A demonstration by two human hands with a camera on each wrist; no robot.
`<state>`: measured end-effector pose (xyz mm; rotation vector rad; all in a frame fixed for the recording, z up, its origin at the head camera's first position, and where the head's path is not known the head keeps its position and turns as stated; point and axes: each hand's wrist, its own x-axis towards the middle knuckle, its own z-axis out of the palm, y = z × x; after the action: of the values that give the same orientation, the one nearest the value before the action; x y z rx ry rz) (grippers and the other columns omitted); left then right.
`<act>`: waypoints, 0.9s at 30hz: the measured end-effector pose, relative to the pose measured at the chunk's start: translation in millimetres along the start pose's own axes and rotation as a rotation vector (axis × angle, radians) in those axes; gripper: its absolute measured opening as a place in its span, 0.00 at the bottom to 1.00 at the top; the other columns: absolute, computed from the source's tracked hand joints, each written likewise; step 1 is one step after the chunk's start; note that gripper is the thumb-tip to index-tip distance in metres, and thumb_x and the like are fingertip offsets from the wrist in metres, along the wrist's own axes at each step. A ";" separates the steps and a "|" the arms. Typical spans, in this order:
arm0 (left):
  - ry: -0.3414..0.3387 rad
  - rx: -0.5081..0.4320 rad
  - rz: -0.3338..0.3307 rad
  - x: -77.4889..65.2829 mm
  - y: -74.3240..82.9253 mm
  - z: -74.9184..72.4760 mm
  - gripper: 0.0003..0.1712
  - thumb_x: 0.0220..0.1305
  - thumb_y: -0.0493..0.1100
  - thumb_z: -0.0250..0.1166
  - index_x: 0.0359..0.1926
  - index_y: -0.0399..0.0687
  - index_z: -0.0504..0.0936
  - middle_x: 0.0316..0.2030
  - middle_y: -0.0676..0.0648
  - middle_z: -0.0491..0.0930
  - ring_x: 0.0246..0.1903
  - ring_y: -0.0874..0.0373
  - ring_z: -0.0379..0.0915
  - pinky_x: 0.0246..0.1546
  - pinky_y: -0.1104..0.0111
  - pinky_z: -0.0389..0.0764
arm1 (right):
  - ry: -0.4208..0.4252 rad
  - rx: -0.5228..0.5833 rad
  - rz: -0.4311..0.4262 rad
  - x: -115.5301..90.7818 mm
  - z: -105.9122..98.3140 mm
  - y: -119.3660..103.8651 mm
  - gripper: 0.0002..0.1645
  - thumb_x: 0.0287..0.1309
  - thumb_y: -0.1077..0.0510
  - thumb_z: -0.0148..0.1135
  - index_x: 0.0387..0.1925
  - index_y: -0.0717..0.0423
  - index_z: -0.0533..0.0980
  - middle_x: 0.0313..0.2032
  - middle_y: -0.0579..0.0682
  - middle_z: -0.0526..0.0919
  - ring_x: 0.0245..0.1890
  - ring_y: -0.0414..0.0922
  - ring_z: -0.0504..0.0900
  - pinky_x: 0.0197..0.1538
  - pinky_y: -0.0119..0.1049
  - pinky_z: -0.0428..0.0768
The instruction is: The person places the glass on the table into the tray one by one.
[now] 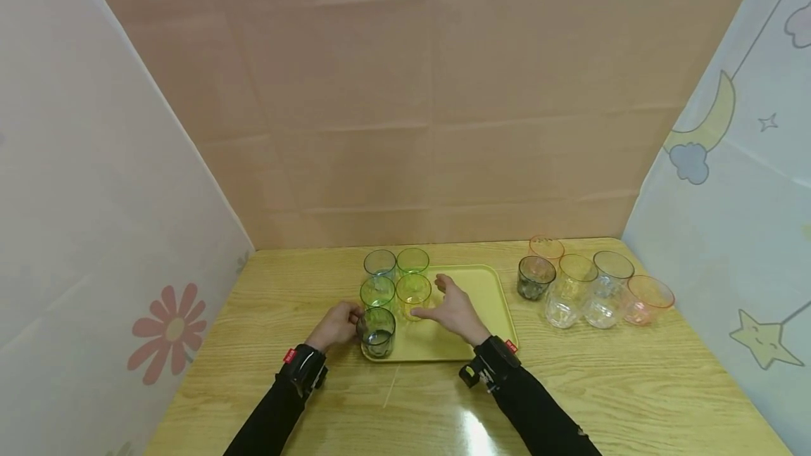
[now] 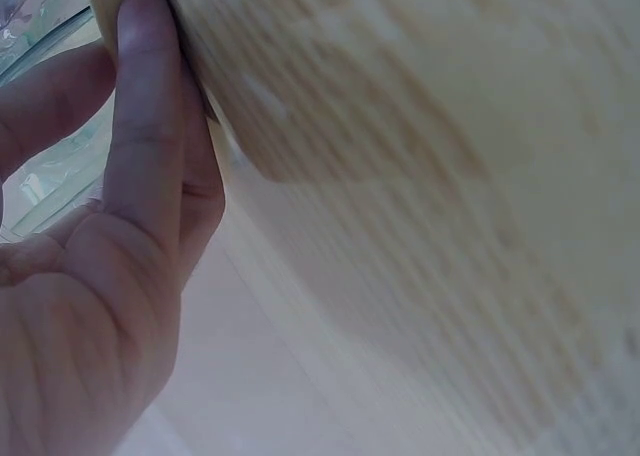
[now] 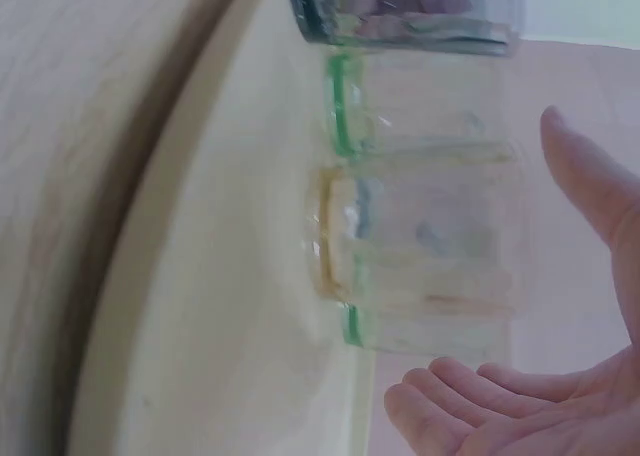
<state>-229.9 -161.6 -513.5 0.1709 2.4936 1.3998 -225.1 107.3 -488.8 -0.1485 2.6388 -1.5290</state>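
Observation:
At the left edge of the yellow tray (image 1: 450, 343), my left hand (image 1: 337, 326) pinches the rim between thumb and fingers, beside the dark grey glass (image 1: 378, 343). My right hand (image 1: 455, 312) hovers over the tray with thumb and fingers spread, holding nothing. Closest to it stands a yellow-rimmed glass (image 1: 413, 294), upright on the tray; the right wrist view shows a gap between this glass and the fingers (image 3: 430, 406). Left of and behind it stand two green-rimmed glasses, one near (image 1: 377, 294) and one farther (image 1: 413, 259), plus a blue-grey-rimmed glass (image 1: 380, 264).
On the table's right side stands a group of glasses: a dark one (image 1: 535, 279), a yellow-rimmed one (image 1: 573, 290), a grey-rimmed one (image 1: 608, 294) and two with orange-red rims, one front (image 1: 648, 298) and one back (image 1: 546, 246). A brown paper-like wall (image 1: 431, 160) rises behind the table.

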 end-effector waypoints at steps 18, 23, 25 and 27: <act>0.010 0.052 0.037 -0.8 -0.9 0.3 0.19 0.48 0.16 0.46 0.39 0.28 0.77 0.27 0.43 0.74 0.29 0.55 0.74 0.27 0.66 0.82 | 0.114 0.077 -0.124 -5.7 -45.0 24.3 0.60 0.52 0.40 0.71 0.75 0.57 0.49 0.73 0.64 0.56 0.72 0.62 0.57 0.69 0.57 0.64; 0.010 0.024 0.019 -0.9 -0.8 0.6 0.19 0.49 0.15 0.47 0.40 0.28 0.76 0.28 0.42 0.75 0.30 0.55 0.75 0.27 0.64 0.83 | 0.253 0.025 -0.179 18.6 -49.6 89.5 0.55 0.56 0.36 0.65 0.76 0.43 0.48 0.73 0.57 0.58 0.71 0.57 0.60 0.67 0.52 0.68; 0.008 0.012 0.013 -0.7 -0.4 0.7 0.19 0.49 0.15 0.47 0.40 0.27 0.76 0.28 0.41 0.75 0.30 0.54 0.75 0.28 0.64 0.83 | 0.318 0.037 -0.205 21.4 -56.5 103.6 0.51 0.59 0.37 0.63 0.76 0.43 0.50 0.72 0.57 0.60 0.70 0.55 0.62 0.67 0.46 0.69; 0.006 0.006 0.010 -0.6 -0.1 1.1 0.20 0.49 0.15 0.47 0.40 0.27 0.76 0.28 0.41 0.75 0.30 0.55 0.75 0.27 0.63 0.84 | 0.376 0.097 -0.220 12.1 -68.3 97.9 0.48 0.60 0.40 0.63 0.75 0.46 0.54 0.71 0.59 0.63 0.69 0.56 0.64 0.68 0.44 0.69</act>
<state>-229.1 -160.9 -514.0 0.1807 2.5053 1.3989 -249.5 212.9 -540.2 -0.1635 2.9017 -1.9201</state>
